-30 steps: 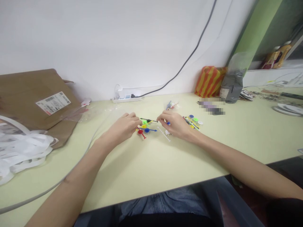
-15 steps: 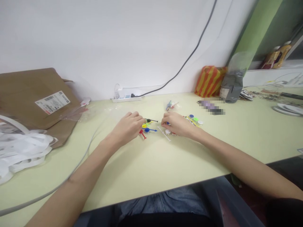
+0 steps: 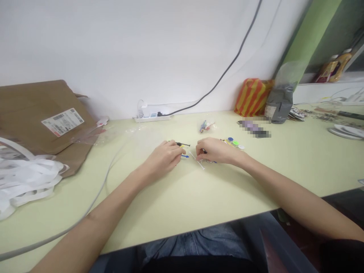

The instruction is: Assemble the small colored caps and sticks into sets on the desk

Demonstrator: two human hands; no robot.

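My left hand rests low over a group of small plastic arrow spinners, its fingers bent together and its grip hidden. A black arrow and the tip of a blue arrow stick out past its fingers. My right hand is closed with curled fingers over a second group of small parts; a dark bit shows beneath it, but I cannot make out what it pinches. A white arrow lies at its fingertips. Beyond its wrist are a blue disc, a green disc and a white disc.
A clear bag of small coloured parts lies behind the hands. A power strip sits against the wall. Brown packaging and white strapping are at left, a striped bag and grey pouch at right.
My left hand has shifted right and nearer, now covering the yellow and red spinners and most of the blue one. My right hand has moved slightly and hides the white disc.
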